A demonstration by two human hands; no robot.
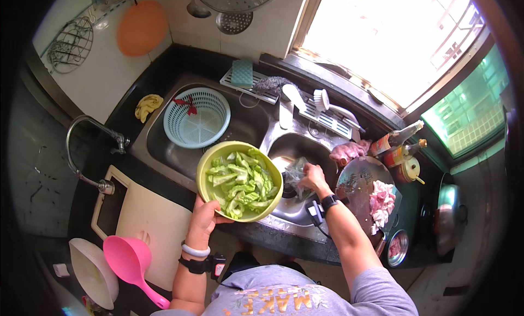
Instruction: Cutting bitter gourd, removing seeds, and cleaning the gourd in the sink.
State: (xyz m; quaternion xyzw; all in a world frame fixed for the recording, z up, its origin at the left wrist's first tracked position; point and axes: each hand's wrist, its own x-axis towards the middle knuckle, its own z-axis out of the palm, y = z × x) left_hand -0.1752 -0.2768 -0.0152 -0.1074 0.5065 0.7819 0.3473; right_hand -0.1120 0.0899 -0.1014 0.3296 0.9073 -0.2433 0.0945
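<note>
A yellow-green bowl (pixel 203 173) is held over the sink's front edge by my left hand (pixel 203 220), whose fingers grip its near left rim. Cut pale-green vegetable pieces (pixel 245 182) lie inside it. To the right of the bowl, my right hand (pixel 315 179) reaches over the right sink basin (pixel 297 212). Its fingers are closed on a crumpled clear plastic bag (pixel 295 173) that hangs into the basin. Whether anything is inside the bag I cannot tell.
In the left basin sits a light-blue colander (pixel 170 122) with a red piece in it. On the right, a round chopping board (pixel 352 179) bears cut meat (pixel 382 198), near bottles (pixel 393 138) and a metal bowl (pixel 403 256). A pink ladle (pixel 126 253) and curved faucet (pixel 73 146) stand left.
</note>
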